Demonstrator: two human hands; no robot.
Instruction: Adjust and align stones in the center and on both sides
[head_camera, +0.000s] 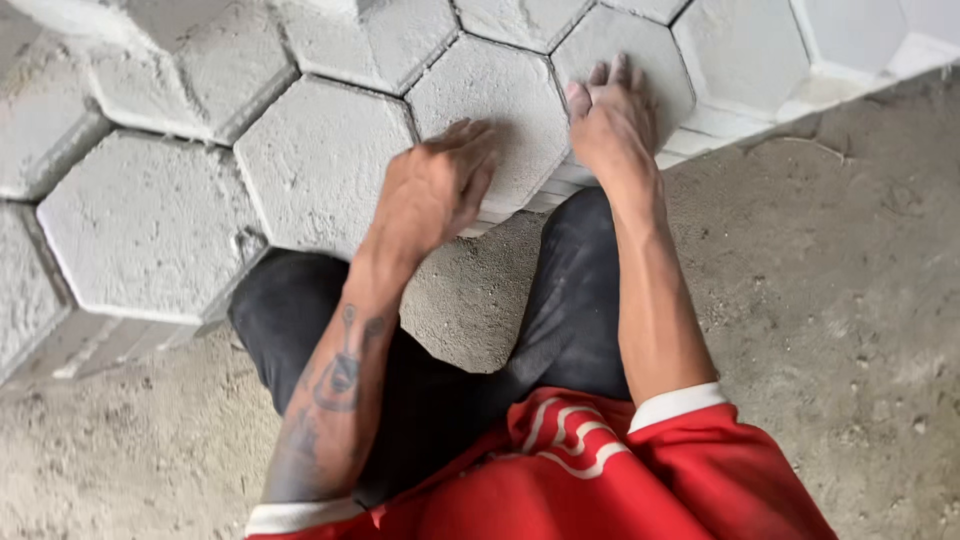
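Both hands press flat with fingers spread, the left hand (435, 185) and right hand (612, 122) on the grey hexagonal paver (490, 105) at the laid paving's edge beside bare sand (830, 300); it looks heavy, stiff, rough, best gripped by opposite side edges

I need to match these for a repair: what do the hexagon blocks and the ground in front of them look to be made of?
Hexagon blocks: likely cast concrete, pale grey, with a grainy matt face and chamfered edges. Ground: seemingly compacted sand or screed, beige-grey, gritty, loosely scuffed. Both hands rest on one block.
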